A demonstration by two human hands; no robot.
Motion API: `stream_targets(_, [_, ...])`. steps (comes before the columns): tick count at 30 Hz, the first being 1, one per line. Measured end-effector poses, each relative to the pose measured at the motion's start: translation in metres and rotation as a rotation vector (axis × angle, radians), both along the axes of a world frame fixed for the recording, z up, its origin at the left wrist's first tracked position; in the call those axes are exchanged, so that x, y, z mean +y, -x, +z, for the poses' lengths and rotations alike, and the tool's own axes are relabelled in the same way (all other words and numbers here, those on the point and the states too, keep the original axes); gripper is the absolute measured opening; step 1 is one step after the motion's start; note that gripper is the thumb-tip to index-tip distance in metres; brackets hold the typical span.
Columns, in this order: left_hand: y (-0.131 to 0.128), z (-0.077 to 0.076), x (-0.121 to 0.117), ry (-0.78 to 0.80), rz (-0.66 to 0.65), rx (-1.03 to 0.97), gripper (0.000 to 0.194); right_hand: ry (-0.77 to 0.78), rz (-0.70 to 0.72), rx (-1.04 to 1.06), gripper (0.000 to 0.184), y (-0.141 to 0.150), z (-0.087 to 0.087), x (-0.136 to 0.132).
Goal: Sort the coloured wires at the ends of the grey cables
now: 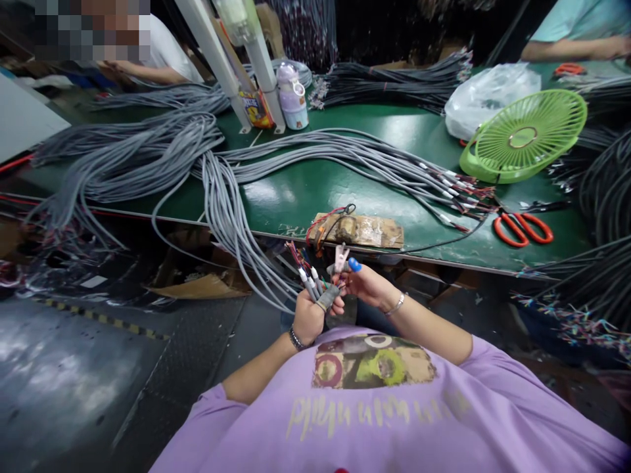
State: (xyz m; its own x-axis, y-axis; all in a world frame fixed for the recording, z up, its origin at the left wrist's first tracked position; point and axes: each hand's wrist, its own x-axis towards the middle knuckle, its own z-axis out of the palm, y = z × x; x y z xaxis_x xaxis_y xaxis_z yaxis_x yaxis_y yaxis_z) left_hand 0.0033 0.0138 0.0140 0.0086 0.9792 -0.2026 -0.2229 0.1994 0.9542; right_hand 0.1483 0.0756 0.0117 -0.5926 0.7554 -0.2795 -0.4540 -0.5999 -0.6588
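In front of my shirt, my left hand [309, 316] is closed around several grey cables [263, 272] whose stripped ends stick up past the fingers. Thin coloured wires [296, 255] fan out from those ends, with white sleeves below them. My right hand [369, 285], wearing a blue finger cover [354, 264], pinches thin wires beside the left fingertips. Grey wrapping covers a finger on each hand. A pale pink clip-like piece [341, 256] stands just above the right fingers; what holds it is hidden.
A wooden block [377, 231] with a red and a black wire sits at the green table's [419, 256] front edge. Orange-handled scissors [522, 228], a green fan [523, 136], more grey cables [315, 148] and a bottle [292, 98] lie beyond. Two people work across the table.
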Motion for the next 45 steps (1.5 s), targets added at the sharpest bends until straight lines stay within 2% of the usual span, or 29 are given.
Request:
stream_targets(3, [0.003,-0.007,-0.002,-0.017,-0.024,0.018,0.031,-0.080,0.046,-0.063,0.032,-0.008,-0.001,-0.009])
stream_targets(8, [0.006,-0.014,-0.004,-0.030,-0.049,0.061,0.032,-0.164,0.037,-0.187,0.029,-0.006,0.001,-0.013])
stream_targets(19, [0.009,-0.005,-0.003,0.032,-0.210,0.059,0.036,-0.321,0.018,-0.383,0.029,-0.004,0.012,-0.015])
stream_targets(23, [0.006,-0.004,-0.003,0.065,-0.131,0.037,0.036,-0.320,-0.070,-0.412,0.024,0.000,0.012,-0.018])
stream_targets(29, [0.002,-0.006,-0.004,0.066,0.038,-0.009,0.034,-0.145,-0.155,-0.327,0.024,0.009,0.006,-0.024])
stream_targets(32, [0.002,-0.005,-0.003,0.076,0.042,-0.014,0.033,-0.157,-0.152,-0.303,0.025,0.010,0.005,-0.024])
stream_targets(37, [0.003,-0.007,-0.001,0.085,-0.082,0.042,0.031,-0.192,-0.138,-0.300,0.026,0.011,0.005,-0.023])
stream_targets(42, [0.003,-0.005,0.001,0.073,0.029,0.012,0.033,-0.224,-0.215,-0.352,0.025,0.010,0.003,-0.021])
stream_targets(45, [0.003,-0.003,0.002,0.085,0.052,-0.018,0.033,-0.217,-0.216,-0.334,0.025,0.008,0.003,-0.021])
